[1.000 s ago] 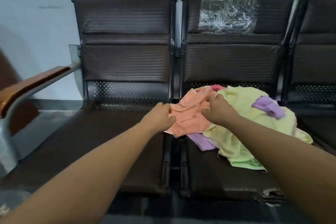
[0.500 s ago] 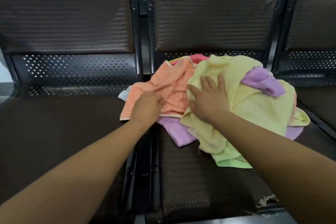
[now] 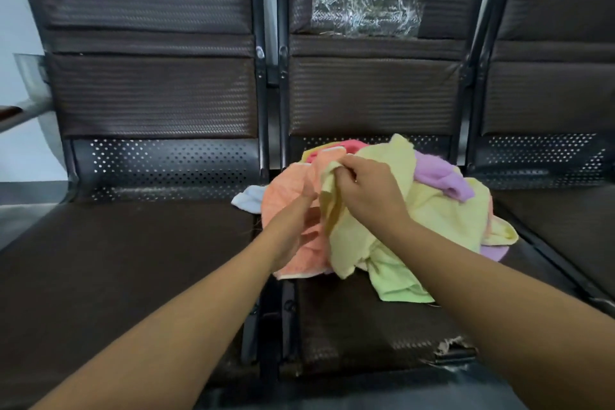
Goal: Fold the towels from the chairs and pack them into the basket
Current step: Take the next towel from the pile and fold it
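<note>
Flat on the heap a moment ago, the right hand (image 3: 369, 200) now pinches the yellow towel (image 3: 432, 216) by its edge, likely lifting it off the bench (image 3: 349, 326) to fold, while the left hand (image 3: 294, 236) beside the orange towel (image 3: 283, 196) is too blurred to judge its grip.

Your forearms (image 3: 206, 306): bare from frame's lower edge to wrists, slim, smooth. Left hand (image 3: 299, 221): bare, motion-blurred, finger detail lost. Right hand (image 3: 369, 200): bare, knuckles sharp; tiny pale glint at one finger, too small to tell if ring. No markings legible on either arm.
</note>
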`<state>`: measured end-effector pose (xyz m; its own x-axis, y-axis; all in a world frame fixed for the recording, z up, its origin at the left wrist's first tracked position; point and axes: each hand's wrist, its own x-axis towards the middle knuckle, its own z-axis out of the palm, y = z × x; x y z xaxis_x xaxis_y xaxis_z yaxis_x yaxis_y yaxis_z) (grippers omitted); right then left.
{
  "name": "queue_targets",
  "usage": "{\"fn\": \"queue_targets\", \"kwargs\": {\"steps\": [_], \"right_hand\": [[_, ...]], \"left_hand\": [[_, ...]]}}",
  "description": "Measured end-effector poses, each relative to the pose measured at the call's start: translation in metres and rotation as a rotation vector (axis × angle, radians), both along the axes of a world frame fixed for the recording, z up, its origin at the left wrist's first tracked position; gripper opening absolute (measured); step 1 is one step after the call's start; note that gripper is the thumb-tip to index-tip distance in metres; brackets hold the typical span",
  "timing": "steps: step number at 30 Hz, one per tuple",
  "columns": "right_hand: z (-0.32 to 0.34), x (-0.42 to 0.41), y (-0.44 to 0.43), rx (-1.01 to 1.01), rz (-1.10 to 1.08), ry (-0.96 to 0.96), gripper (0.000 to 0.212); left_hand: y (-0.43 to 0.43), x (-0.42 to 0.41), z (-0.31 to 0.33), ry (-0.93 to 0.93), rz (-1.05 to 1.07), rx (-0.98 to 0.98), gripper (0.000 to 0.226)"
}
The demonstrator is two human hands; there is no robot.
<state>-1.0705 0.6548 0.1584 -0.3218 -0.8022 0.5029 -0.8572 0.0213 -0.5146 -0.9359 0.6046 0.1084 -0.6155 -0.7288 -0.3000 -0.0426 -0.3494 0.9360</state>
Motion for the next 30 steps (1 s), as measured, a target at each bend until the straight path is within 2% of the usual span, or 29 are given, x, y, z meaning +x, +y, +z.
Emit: {"fn": "queue_targets", "kwargs": {"steps": [2,3,5,7,10,14,16,19,21,24,26,30], "right_hand": [[0.010,0.015,0.010,-0.022,0.105,-0.142,0.022],[0.014,0.020,0.013,-0.035,0.128,-0.228,0.021],[0.027,0.027,0.020,-0.057,0.123,-0.400,0.021],[0.043,0.031,0.027,-0.060,0.102,-0.499,0.022],[0.073,0.044,0.032,-0.054,0.132,-0.606,0.023],[0.120,0.085,0.034,-0.034,0.310,-0.991,0.024],[0.134,0.105,0.033,-0.038,0.362,-0.982,0.022],[0.130,0.131,0.030,-0.031,0.359,-0.762,0.022],[0.112,0.149,0.027,0.004,0.338,-0.678,0.030],[0.080,0.167,0.023,0.123,0.257,-0.781,0.035],[0.063,0.172,0.020,0.203,0.217,-0.800,0.031],[0.052,0.181,0.018,0.326,0.178,-0.663,0.030]], "left_hand": [[0.011,-0.003,0.020,0.179,0.015,0.155,0.078],[0.015,-0.003,0.028,0.232,0.031,0.172,0.068],[0.019,0.001,0.043,0.275,0.065,0.093,0.048],[0.021,0.015,0.061,0.267,0.075,-0.012,0.037],[0.024,0.043,0.097,0.248,0.100,-0.128,0.033],[0.037,0.097,0.152,0.173,0.182,-0.378,0.028],[0.043,0.132,0.171,-0.003,0.242,-0.583,0.021],[0.046,0.185,0.177,-0.322,0.361,-0.885,0.016],[0.047,0.216,0.164,-0.430,0.448,-0.905,0.015],[0.044,0.254,0.131,-0.570,0.554,-0.858,0.015],[0.041,0.274,0.116,-0.714,0.544,-0.866,0.016],[0.032,0.302,0.109,-0.851,0.480,-0.820,0.017]]}}
